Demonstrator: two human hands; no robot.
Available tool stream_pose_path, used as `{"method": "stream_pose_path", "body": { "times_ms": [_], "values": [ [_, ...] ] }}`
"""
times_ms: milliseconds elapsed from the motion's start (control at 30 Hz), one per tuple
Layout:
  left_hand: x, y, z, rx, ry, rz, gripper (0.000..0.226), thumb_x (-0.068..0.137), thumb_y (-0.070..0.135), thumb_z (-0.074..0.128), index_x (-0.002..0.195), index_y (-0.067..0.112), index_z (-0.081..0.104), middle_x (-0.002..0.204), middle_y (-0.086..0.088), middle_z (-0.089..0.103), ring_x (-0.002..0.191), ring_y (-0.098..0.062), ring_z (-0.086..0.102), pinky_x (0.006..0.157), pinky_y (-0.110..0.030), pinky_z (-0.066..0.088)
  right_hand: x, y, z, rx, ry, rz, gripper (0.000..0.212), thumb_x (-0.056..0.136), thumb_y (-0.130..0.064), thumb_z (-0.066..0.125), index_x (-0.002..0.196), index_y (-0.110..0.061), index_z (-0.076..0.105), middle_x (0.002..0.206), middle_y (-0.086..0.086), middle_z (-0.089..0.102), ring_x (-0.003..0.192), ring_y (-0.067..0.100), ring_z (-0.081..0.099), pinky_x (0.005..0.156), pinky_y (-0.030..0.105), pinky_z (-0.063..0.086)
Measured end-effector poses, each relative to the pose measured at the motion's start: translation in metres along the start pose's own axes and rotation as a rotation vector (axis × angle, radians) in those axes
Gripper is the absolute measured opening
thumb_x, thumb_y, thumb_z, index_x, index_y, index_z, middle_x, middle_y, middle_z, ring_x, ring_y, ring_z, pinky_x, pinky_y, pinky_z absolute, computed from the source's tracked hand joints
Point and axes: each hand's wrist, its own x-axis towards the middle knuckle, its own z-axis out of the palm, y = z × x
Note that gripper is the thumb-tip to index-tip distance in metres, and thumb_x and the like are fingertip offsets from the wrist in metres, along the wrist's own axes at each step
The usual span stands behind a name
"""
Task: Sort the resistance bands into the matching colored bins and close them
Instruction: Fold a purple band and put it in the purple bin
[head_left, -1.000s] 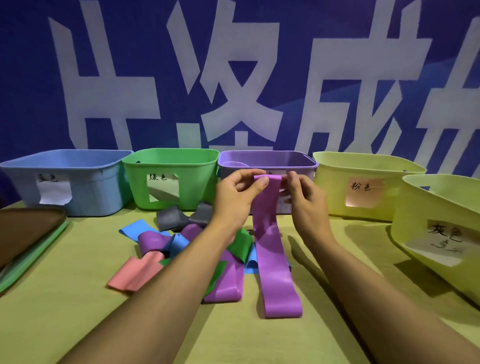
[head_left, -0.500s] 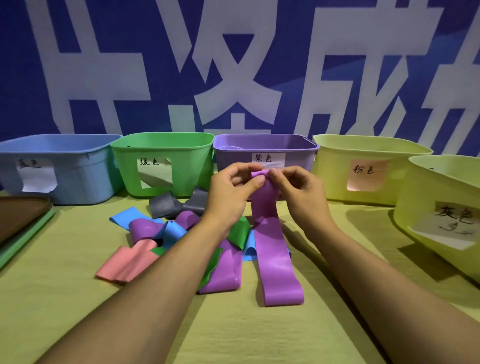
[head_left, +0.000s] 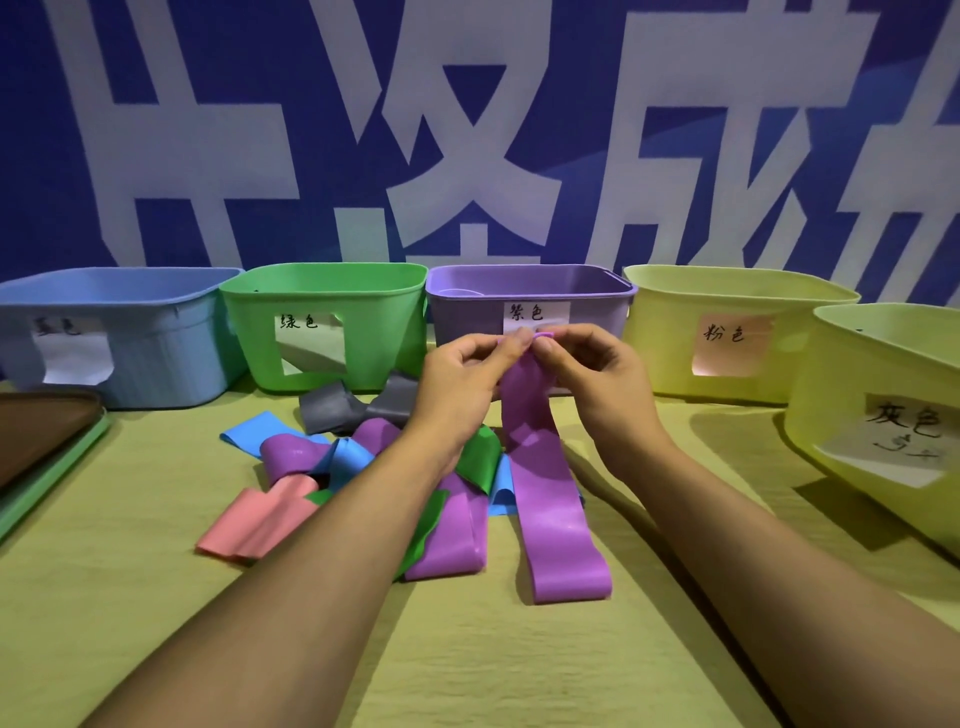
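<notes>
My left hand (head_left: 462, 379) and my right hand (head_left: 597, 384) both pinch the top end of a long purple band (head_left: 545, 493), lifted in front of the purple bin (head_left: 467, 317). The band's lower loop lies on the table. To its left sits a pile of bands: another purple one (head_left: 452, 540), a curled purple one (head_left: 288, 454), pink (head_left: 254, 519), blue (head_left: 247, 434), green (head_left: 478, 457) and grey (head_left: 324, 413). The blue bin (head_left: 156, 353), green bin (head_left: 363, 322) and two yellow-green bins, labelled pink (head_left: 665, 343) and grey (head_left: 831, 415), stand open.
Bin lids, brown on green (head_left: 36, 447), are stacked at the left edge. The yellow-green tablecloth (head_left: 130, 597) covers the table. A blue banner with white characters (head_left: 467, 130) forms the backdrop behind the bins.
My hands have drawn closer together at the band's top end, narrowing it from a spread flat edge to a pinched fold. The view has tilted up slightly.
</notes>
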Motion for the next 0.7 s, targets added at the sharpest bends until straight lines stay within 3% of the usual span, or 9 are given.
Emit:
{"method": "stream_pose_path", "body": {
  "times_ms": [167, 433, 567, 633, 700],
  "values": [
    [0.0001, 0.0029, -0.0025, 0.033, 0.036, 0.023, 0.008, 0.092, 0.020, 0.075, 0.096, 0.013, 0.075, 0.082, -0.005, 0.078, 0.075, -0.013, 0.073, 0.067, -0.026, 0.060, 0.0005, 0.0017, 0.0012, 0.002, -0.028, 0.001, 0.014, 0.091, -0.010, 0.074, 0.100, -0.020, 0.076, 0.103, 0.005, 0.078, 0.100, 0.018, 0.072, 0.075, 0.029, 0.057],
    [-0.0006, 0.0021, -0.0030, 0.031, 0.037, 0.040, 0.013, 0.090, 0.013, 0.076, 0.103, 0.010, 0.074, 0.097, -0.015, 0.078, 0.089, -0.024, 0.074, 0.081, -0.041, 0.061, 0.0014, 0.0016, -0.0009, -0.009, -0.044, 0.026, 0.020, 0.092, -0.005, 0.072, 0.107, -0.019, 0.075, 0.106, 0.007, 0.077, 0.097, 0.016, 0.071, 0.074, 0.028, 0.057],
    [0.0008, 0.0018, -0.0044, 0.065, 0.048, 0.057, 0.012, 0.089, 0.013, 0.077, 0.100, 0.017, 0.075, 0.098, -0.010, 0.079, 0.093, -0.024, 0.075, 0.078, -0.037, 0.062, 0.0016, 0.0019, -0.0023, -0.019, -0.033, 0.089, 0.028, 0.098, 0.001, 0.058, 0.110, -0.019, 0.074, 0.107, 0.006, 0.075, 0.095, 0.017, 0.068, 0.072, 0.027, 0.055],
    [0.0011, 0.0015, -0.0048, 0.069, 0.049, 0.059, 0.013, 0.088, 0.012, 0.078, 0.099, 0.019, 0.075, 0.098, -0.009, 0.079, 0.092, -0.022, 0.074, 0.075, -0.032, 0.061, 0.0005, 0.0008, -0.0018, -0.028, -0.023, 0.124, 0.024, 0.101, -0.009, 0.053, 0.106, -0.019, 0.074, 0.100, 0.007, 0.074, 0.089, 0.019, 0.065, 0.071, 0.029, 0.054],
    [0.0011, 0.0011, -0.0044, 0.073, 0.044, 0.068, 0.014, 0.088, 0.011, 0.078, 0.098, 0.019, 0.075, 0.096, -0.007, 0.078, 0.091, -0.020, 0.074, 0.075, -0.031, 0.060, -0.0016, -0.0015, 0.0000, -0.076, -0.004, 0.143, 0.026, 0.103, -0.036, 0.057, 0.100, -0.019, 0.076, 0.091, 0.009, 0.074, 0.083, 0.019, 0.066, 0.071, 0.031, 0.055]
  ]
}}
